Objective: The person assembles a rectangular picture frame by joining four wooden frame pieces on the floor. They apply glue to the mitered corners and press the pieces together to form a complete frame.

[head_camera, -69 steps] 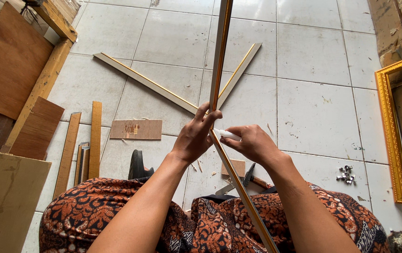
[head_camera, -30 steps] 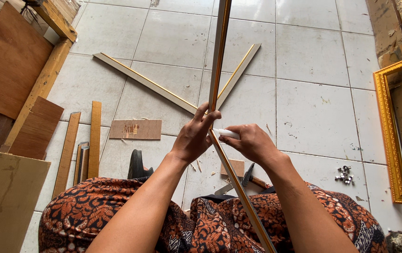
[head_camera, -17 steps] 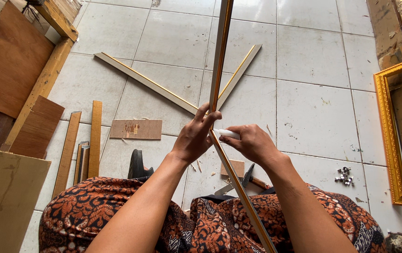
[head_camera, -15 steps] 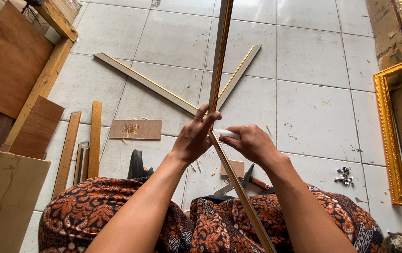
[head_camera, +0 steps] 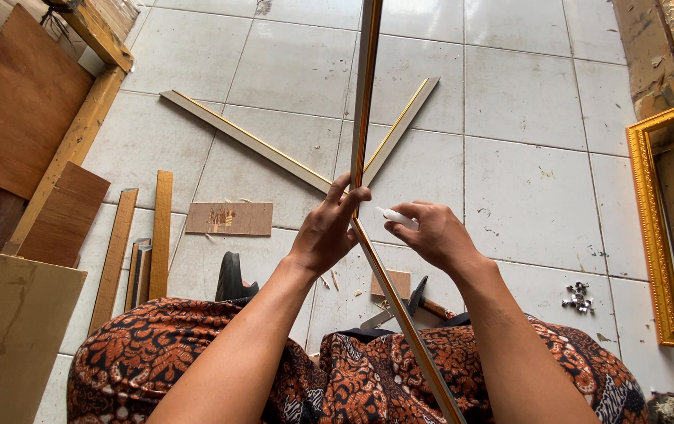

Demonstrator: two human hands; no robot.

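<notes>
Gripping moulding strips (head_camera: 362, 118), left hand (head_camera: 329, 232), right hand (head_camera: 431, 234) holding glue tube (head_camera: 396, 218)

Floor (head_camera: 525, 196) = pale grey square tiles w/ dark grout; on it 2 long gold-edged moulding strips, one (head_camera: 242, 137) running from upper left to centre, other (head_camera: 400, 129) slanting in from upper right, crossing near middle. Left side: small flat rectangular brown board (head_camera: 229, 218), plain wooden slats (head_camera: 161, 232) side by side, & brown plywood panels (head_camera: 19, 102) by a wooden beam. Right: ornate gold picture frame (head_camera: 655, 235) at the edge, small heap of silver metal bits (head_camera: 578, 297) near it; hammer (head_camera: 418, 297) & small wood scrap (head_camera: 392, 283) near centre bottom.
</notes>
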